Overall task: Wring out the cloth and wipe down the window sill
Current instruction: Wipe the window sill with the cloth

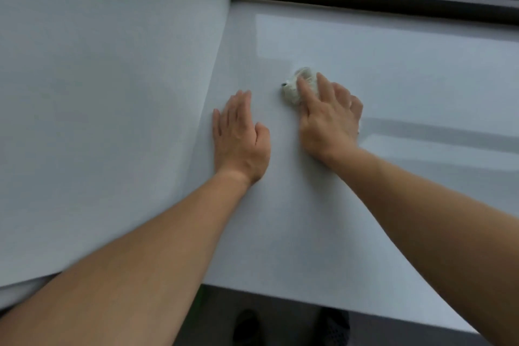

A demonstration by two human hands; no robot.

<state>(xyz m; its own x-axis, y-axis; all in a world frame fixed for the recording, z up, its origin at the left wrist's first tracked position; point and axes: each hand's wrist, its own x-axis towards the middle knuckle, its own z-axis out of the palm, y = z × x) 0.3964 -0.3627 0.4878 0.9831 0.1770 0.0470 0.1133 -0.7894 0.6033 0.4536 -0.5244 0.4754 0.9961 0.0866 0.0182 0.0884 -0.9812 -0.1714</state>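
Head view has us pressing the small crumpled white cloth (292, 90) onto the glossy window sill (398, 76) under the straight fingers of our right grip (328, 118), while our left grip (240, 135) lies flat, fingers apart, on the sill beside the wall (112, 93), holding nothing.

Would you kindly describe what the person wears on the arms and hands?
Nothing that shows: the left hand and right hand are bare, without gloves; the left forearm and right forearm are uncovered to the frame edge, with no sleeve, watch or bracelet. A ring cannot be ruled out: too blurred.
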